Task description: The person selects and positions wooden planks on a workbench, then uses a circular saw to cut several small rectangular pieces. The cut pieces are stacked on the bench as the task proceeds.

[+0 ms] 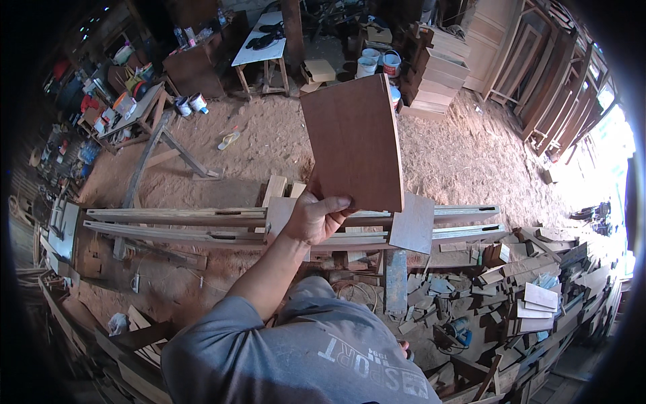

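Left grip clasping brown panel, right grip mostly behind shirt, cannot tell its hold

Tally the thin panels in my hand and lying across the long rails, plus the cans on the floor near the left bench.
Panel in the left hand: 1
Panels across the rails: 2, one partly behind the forearm
Cans: 2
Total: 5

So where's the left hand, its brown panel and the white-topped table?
Left hand [315, 219]: head view, mid-hand.
Brown panel [353, 145]: head view, middle of broad face.
White-topped table [249, 56]: head view, bare tabletop.
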Demonstrator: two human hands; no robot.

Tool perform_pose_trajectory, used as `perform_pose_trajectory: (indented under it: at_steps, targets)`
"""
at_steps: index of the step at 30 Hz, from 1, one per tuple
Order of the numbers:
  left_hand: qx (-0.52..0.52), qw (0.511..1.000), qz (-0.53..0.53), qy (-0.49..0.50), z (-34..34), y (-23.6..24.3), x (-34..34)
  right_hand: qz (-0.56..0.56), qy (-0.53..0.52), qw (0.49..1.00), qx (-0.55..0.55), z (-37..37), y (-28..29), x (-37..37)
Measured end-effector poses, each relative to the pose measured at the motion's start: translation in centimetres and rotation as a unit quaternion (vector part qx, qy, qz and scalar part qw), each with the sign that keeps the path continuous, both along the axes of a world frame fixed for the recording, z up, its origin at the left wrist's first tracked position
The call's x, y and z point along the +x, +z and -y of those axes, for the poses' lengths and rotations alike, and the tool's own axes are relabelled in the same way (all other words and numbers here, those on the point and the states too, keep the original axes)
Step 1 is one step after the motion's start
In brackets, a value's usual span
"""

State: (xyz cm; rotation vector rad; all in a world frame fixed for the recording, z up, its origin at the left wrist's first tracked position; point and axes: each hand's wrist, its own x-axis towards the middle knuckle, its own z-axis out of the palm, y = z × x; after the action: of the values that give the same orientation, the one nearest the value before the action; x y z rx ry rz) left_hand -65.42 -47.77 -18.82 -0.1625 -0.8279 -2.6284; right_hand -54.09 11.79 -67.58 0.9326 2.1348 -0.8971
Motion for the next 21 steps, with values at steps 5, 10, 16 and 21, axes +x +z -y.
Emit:
perform_pose_trajectory:
  at_steps: [5, 10, 16, 21]
  targets:
    - [0.005, 1.000, -0.016, -0.019, -0.2, -0.3, 0.3, -0.026, 0.022, 0.999, -0.010, 0.4, 1.6, 0.6]
    - [0.004, 1.000, -0.002, -0.015, -0.5, 0.4, 0.6, -0.039, -0.003, 0.999, -0.028, -0.4, -0.3, 1.4]
    - [0.006, 0.999, 0.002, -0.042, -0.9, 1.6, 0.6, -0.007, -0.078, 0.992, -0.102, -1.1, -2.8, 2.1]
    - [-0.002, 0.998, 0.014, -0.058, 0.3, 0.3, 1.1, 0.022, -0.067, 0.985, -0.157, -3.6, -4.3, 1.9]
